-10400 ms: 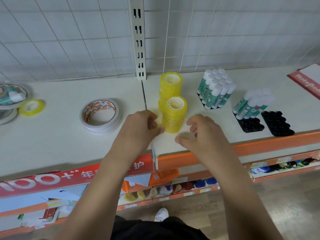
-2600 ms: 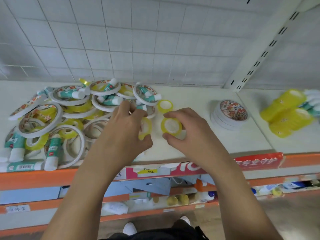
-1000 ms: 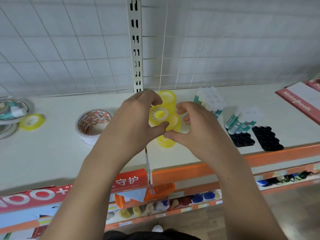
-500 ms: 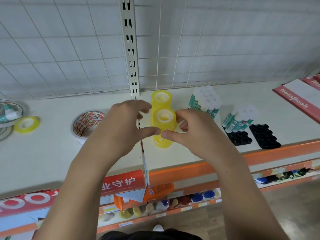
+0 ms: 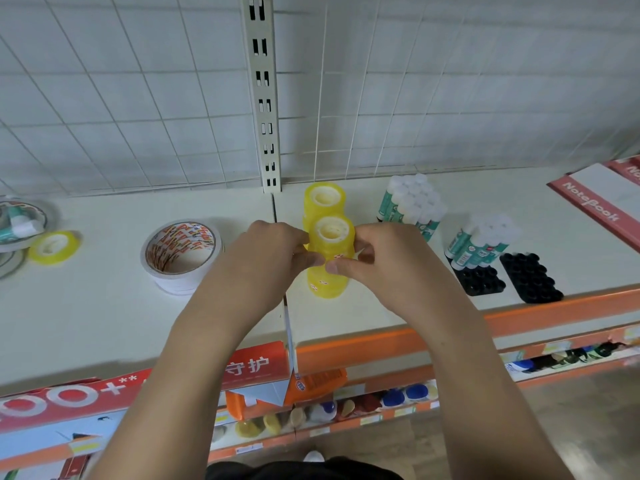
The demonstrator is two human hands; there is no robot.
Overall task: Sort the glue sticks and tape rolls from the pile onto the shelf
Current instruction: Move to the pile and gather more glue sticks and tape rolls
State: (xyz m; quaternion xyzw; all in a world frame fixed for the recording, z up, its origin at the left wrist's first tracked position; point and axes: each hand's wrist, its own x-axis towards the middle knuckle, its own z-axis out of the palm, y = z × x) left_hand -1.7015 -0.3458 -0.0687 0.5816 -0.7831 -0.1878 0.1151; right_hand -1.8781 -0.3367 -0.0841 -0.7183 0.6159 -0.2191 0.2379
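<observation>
Near the middle of the white shelf with the orange front edge [image 5: 104,306], a tall front stack of translucent yellow tape rolls [image 5: 330,251] stands upright, and both hands are on it. The left hand [image 5: 266,261] curls round its left side and the right hand [image 5: 384,261] round its right side, each pinching the upper rolls. The two thumbs nearly meet across the front, and the lowest roll shows beneath them. Just behind it, toward the back edge, stands a second stack of yellow tape rolls [image 5: 323,202], touching or nearly touching the first. Toward the right front edge lie two black plastic trays with round sockets, side by side. The left black tray [image 5: 479,284] holds a cluster of green-and-white glue sticks with white caps [image 5: 479,237] upright in its rear sockets, with its front sockets open to view. The right black tray [image 5: 530,282] shows only its sockets. Further back stands a denser block of white-capped glue sticks [image 5: 410,206]; what it stands in is hidden. Left of the hands sits a short stack of wide white tape rolls with red-and-yellow printed cores [image 5: 181,254], and near the left edge lies a single loose yellow tape roll [image 5: 52,247]. At the far left edge, a large white tape ring [image 5: 20,209] has a glue stick lying inside it. A red-and-white notebook [image 5: 599,199] lies flat at the right edge.
</observation>
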